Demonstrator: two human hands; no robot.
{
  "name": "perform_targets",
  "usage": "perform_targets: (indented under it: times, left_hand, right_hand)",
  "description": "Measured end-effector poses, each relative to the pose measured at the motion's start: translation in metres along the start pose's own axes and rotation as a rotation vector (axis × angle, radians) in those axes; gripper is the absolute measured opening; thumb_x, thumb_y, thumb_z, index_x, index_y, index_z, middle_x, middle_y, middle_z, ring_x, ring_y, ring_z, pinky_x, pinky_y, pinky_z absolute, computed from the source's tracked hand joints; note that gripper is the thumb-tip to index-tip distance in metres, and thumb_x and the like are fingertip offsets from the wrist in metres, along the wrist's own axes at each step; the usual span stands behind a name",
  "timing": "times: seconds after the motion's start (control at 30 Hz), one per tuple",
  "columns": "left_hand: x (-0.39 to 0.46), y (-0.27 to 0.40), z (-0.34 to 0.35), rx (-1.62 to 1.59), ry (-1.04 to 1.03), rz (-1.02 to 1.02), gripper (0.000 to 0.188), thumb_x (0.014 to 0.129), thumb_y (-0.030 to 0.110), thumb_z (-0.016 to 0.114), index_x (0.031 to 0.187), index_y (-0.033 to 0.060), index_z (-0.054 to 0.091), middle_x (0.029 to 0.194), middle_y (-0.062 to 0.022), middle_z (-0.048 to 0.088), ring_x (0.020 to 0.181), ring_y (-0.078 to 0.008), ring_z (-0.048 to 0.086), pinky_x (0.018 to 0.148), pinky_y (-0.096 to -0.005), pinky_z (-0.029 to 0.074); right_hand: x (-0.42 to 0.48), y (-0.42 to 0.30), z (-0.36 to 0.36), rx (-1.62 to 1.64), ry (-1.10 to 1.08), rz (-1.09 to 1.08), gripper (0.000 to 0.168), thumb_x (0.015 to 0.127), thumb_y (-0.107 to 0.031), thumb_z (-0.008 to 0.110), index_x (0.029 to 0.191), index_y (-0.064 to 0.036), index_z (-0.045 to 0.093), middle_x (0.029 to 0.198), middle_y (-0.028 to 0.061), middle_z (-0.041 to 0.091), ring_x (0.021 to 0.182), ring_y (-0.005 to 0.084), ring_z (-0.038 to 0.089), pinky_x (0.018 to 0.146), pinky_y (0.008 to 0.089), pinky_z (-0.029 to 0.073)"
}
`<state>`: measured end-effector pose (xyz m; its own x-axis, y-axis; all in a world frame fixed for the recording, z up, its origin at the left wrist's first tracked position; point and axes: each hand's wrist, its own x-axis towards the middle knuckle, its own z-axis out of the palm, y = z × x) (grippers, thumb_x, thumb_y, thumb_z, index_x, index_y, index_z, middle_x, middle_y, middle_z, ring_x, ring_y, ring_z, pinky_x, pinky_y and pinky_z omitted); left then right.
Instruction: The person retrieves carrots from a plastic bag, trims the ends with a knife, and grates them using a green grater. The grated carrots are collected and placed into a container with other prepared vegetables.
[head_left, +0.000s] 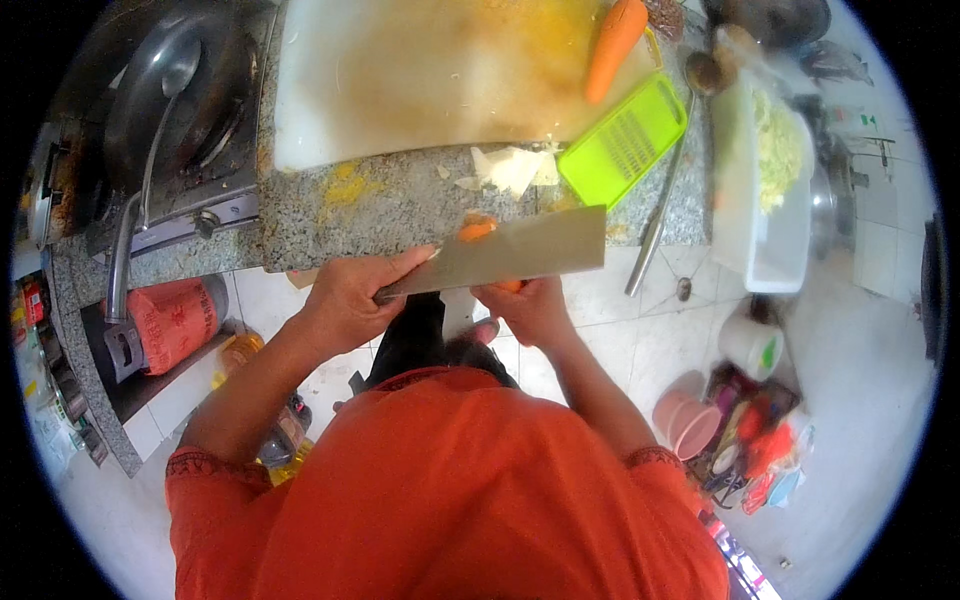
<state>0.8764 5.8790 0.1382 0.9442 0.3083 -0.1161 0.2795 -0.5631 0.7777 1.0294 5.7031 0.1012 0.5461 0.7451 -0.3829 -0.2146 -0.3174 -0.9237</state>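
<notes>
My left hand (352, 296) grips the handle of a broad steel cleaver (517, 251), its blade pointing right across the front of the counter. Behind the blade, my right hand (529, 307) is closed on a carrot (512, 286), mostly hidden by blade and fingers. An orange carrot end (477, 227) shows just beyond the blade's upper edge. Farther back, a whole carrot (615, 49) lies on the stained white cutting board (315, 112). A lime-green grater (626, 139) leans over the board's right corner. Pale vegetable scraps (514, 169) lie beside it.
At the left, a wok (142, 112) with a metal ladle (180, 75) sits on the stove. Right of the board lie a long-handled ladle (660, 214) and a white tub (731, 225) of shredded pale green vegetable (776, 154). The granite counter edge (300, 259) runs in front of me.
</notes>
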Motion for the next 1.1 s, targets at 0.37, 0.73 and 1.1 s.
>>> perform_targets:
  times: [0.37,0.73,1.1]
  left_hand:
    - [0.006,0.001,0.001,-0.012,-0.057,-0.158,0.043,0.079,0.005,0.061,0.121,0.0126,0.058,0.084,-0.0172,0.065,0.061,-0.0147,0.059,0.062,-0.0274,0.049]
    - [-0.013,0.002,-0.006,-0.188,0.091,-0.414,0.028,0.077,0.009,0.062,0.104,0.0017,0.061,0.060,-0.0026,0.047,0.056,-0.0081,0.041,0.054,-0.0257,0.039]
    - [0.023,-0.016,-0.035,-0.203,0.374,-0.121,0.060,0.071,-0.006,0.049,0.131,0.0052,0.048,0.096,-0.0096,0.061,0.087,-0.0155,0.057,0.080,-0.0290,0.045]
  right_hand:
    - [0.002,-0.004,-0.007,-0.281,0.083,0.012,0.041,0.069,-0.018,0.077,0.105,-0.005,0.062,0.084,0.0122,0.068,0.073,0.0187,0.067,0.068,0.0298,0.052]
    - [0.002,-0.008,-0.031,0.120,0.064,-0.280,0.057,0.067,-0.010,0.079,0.118,-0.001,0.053,0.102,0.0064,0.060,0.090,0.0130,0.058,0.077,0.0283,0.050]
    - [0.003,-0.012,-0.056,0.714,0.025,0.154,0.039,0.084,-0.012,0.059,0.118,-0.005,0.041,0.091,0.0096,0.056,0.068,0.0171,0.055,0.060,0.0322,0.049]
